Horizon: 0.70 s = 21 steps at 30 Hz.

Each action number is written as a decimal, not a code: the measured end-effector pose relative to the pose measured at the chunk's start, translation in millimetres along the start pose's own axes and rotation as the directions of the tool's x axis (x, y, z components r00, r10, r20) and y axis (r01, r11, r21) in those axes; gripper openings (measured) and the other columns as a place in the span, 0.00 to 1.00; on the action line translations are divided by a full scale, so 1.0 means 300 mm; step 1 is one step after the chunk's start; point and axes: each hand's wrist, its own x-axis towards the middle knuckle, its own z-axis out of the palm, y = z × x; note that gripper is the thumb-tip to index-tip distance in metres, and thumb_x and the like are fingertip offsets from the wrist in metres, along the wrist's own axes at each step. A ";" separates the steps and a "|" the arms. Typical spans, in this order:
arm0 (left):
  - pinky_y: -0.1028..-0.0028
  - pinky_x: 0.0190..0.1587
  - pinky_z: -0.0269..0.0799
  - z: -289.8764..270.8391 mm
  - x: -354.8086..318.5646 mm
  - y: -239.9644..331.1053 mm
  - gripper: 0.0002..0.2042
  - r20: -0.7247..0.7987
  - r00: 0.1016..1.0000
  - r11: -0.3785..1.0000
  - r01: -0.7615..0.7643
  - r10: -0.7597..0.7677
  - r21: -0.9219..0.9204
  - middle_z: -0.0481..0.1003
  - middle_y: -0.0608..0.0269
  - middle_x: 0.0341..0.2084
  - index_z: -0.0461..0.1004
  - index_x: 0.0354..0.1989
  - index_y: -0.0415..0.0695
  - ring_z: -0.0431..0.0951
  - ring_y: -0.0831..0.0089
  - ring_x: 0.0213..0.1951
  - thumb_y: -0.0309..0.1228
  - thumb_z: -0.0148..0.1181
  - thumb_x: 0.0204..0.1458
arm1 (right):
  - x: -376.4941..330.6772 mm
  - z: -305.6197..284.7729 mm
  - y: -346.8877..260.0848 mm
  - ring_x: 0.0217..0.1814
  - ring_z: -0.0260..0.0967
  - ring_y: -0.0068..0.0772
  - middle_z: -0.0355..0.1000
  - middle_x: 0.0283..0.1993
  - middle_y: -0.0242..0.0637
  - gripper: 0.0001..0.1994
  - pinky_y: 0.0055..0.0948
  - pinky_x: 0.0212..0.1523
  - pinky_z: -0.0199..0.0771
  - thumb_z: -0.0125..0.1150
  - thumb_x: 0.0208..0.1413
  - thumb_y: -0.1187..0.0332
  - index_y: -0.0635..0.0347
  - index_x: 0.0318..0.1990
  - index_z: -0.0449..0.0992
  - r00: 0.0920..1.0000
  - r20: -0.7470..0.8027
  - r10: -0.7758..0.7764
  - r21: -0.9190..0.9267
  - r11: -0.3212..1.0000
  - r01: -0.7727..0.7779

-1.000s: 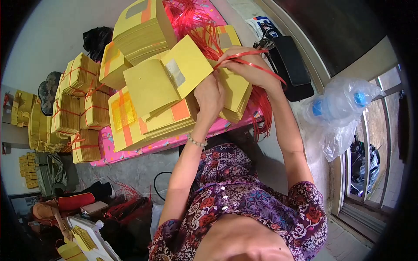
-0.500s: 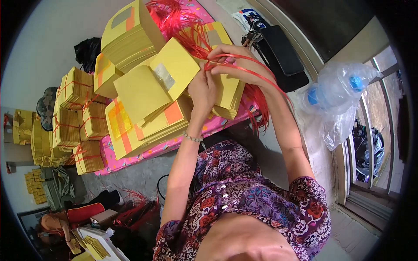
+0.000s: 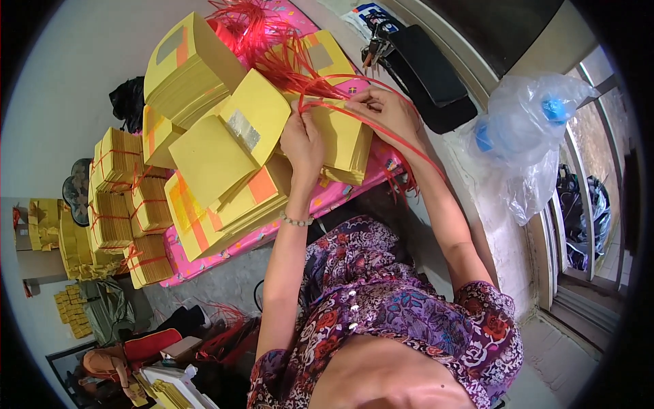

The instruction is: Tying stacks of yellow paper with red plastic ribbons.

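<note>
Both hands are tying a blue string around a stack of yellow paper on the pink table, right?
Not quite. In the head view the string is red, not blue. The left hand and right hand do work it around the yellow stack on the pink table.

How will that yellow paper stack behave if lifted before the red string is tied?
The yellow paper stack is many loose sheets, so it would likely fan or slide apart. The red string looks thin and floppy, offering little support. Both hands steady it.
</note>
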 end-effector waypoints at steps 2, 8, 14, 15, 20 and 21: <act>0.64 0.26 0.64 0.003 -0.002 0.005 0.14 0.003 1.000 1.000 0.007 -0.007 0.008 0.68 0.54 0.16 0.74 0.40 0.42 0.69 0.62 0.20 0.36 0.42 0.64 | 0.004 -0.005 0.021 0.34 0.75 0.25 0.77 0.30 0.37 0.16 0.26 0.37 0.71 0.66 0.51 0.57 0.63 0.34 0.79 1.000 -0.008 -0.001 -0.040 0.999 0.001; 0.64 0.26 0.63 0.003 0.013 -0.029 0.14 0.029 0.996 0.996 0.086 -0.087 0.038 0.68 0.55 0.16 0.74 0.40 0.44 0.69 0.63 0.19 0.37 0.42 0.64 | -0.007 -0.009 -0.115 0.35 0.74 0.23 0.76 0.30 0.35 0.12 0.23 0.38 0.71 0.66 0.51 0.64 0.65 0.35 0.78 0.996 0.000 0.084 -0.213 0.974 -0.082; 0.62 0.24 0.62 0.010 0.007 0.007 0.13 0.026 0.999 0.994 0.038 -0.041 0.107 0.68 0.53 0.14 0.74 0.39 0.46 0.69 0.59 0.18 0.37 0.42 0.63 | 0.053 -0.008 0.027 0.36 0.73 0.19 0.76 0.32 0.34 0.09 0.19 0.38 0.71 0.64 0.52 0.71 0.67 0.37 0.77 0.996 0.053 0.077 -0.081 0.994 -0.072; 0.62 0.24 0.63 0.009 0.006 0.014 0.13 0.038 0.999 0.994 0.034 -0.038 0.104 0.68 0.53 0.14 0.74 0.39 0.46 0.70 0.57 0.18 0.37 0.42 0.63 | 0.058 -0.008 0.031 0.36 0.73 0.19 0.76 0.32 0.34 0.08 0.18 0.38 0.71 0.64 0.52 0.71 0.67 0.37 0.76 0.995 0.065 0.075 -0.070 0.995 -0.071; 0.61 0.25 0.63 0.016 0.005 0.024 0.12 0.018 1.000 0.990 0.001 -0.003 0.139 0.70 0.51 0.16 0.74 0.40 0.47 0.72 0.55 0.20 0.36 0.42 0.63 | 0.078 -0.013 0.038 0.36 0.72 0.20 0.75 0.32 0.35 0.09 0.19 0.38 0.71 0.63 0.53 0.70 0.68 0.36 0.76 0.992 0.102 0.072 -0.092 0.994 -0.063; 0.61 0.25 0.64 0.017 0.003 0.021 0.12 0.019 1.000 0.987 0.013 -0.016 0.158 0.71 0.51 0.17 0.74 0.40 0.48 0.72 0.55 0.20 0.36 0.42 0.63 | 0.078 -0.016 0.029 0.36 0.72 0.21 0.75 0.33 0.36 0.09 0.20 0.38 0.71 0.63 0.53 0.68 0.67 0.36 0.76 0.992 0.107 0.075 -0.126 0.990 -0.061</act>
